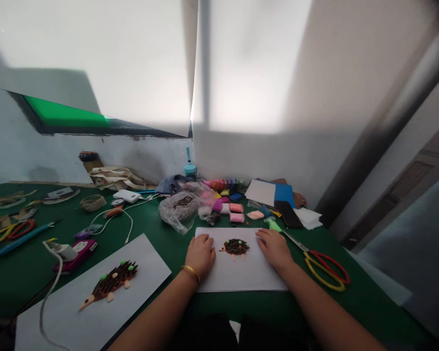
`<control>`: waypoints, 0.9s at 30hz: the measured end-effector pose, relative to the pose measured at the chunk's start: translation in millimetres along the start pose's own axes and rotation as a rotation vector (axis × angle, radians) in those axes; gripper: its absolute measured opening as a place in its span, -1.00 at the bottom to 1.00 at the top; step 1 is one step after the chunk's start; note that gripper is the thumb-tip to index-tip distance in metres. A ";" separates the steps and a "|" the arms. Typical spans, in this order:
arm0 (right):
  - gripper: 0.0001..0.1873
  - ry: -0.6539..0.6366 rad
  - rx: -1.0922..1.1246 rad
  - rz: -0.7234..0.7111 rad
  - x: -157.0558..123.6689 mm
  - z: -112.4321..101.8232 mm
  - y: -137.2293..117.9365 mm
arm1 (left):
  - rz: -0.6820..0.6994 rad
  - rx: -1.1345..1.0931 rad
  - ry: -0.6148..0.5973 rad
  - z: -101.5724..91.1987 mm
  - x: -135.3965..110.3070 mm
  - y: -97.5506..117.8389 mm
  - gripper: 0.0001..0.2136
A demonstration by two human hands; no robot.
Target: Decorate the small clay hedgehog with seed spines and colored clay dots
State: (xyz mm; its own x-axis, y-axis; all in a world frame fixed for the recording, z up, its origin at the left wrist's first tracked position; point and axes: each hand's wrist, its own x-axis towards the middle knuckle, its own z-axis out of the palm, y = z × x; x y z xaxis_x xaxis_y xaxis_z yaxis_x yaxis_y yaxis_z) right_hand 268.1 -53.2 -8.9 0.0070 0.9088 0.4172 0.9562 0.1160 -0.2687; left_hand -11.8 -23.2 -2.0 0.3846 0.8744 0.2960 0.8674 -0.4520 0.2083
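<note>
L hand & R hand open, palms flat on white card, either side of clay hedgehog, nr desk front edge; good, fingers off clay.

Between the fingers, a clay hedgehog shows dark brown with green dots on white paper; right of them, scissors have red and yellow handles on the green table.

Cut off, too small
White card runs past the bottom edge; marks on the clay hedgehog too small to tell
</note>
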 end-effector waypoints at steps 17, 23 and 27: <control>-0.71 -0.082 0.167 -0.347 -9.8 -3.0 -33.0 | -0.002 -0.011 -0.008 -2.2 -1.9 0.2 -0.72; -0.69 -0.077 0.205 -0.336 -10.4 -1.8 -31.9 | -0.005 -0.019 -0.006 -4.0 -1.9 1.0 -0.73; -0.63 0.028 0.160 -0.142 -7.1 2.2 -16.0 | 0.001 -0.017 -0.002 -3.5 -2.0 0.3 -0.73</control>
State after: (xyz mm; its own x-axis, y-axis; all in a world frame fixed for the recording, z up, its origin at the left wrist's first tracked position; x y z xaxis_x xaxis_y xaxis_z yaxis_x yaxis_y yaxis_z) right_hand 252.1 -60.6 -9.4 -0.1140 0.8675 0.4842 0.8896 0.3061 -0.3390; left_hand -13.5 -25.7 0.7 0.3859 0.8743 0.2943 0.8616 -0.4556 0.2236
